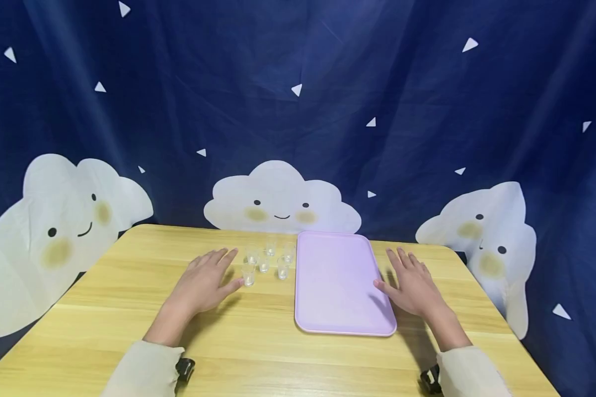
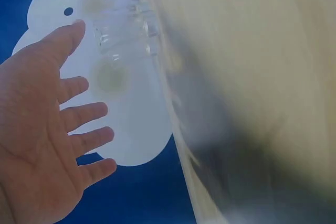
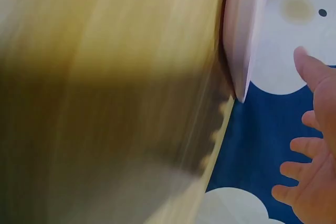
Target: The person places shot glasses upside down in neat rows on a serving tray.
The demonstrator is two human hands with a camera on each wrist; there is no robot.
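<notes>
Small transparent cups stand upright in a loose group on the wooden table, just left of the tray, which is pale lilac and flat, with rounded corners and a low rim. The left hand is near the cups and the right hand is near the right edge of the tray, both with fingers straight and spread apart

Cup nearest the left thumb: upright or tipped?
Upright: in the head view the cup stands on the table, thick base down, rim up.
</notes>
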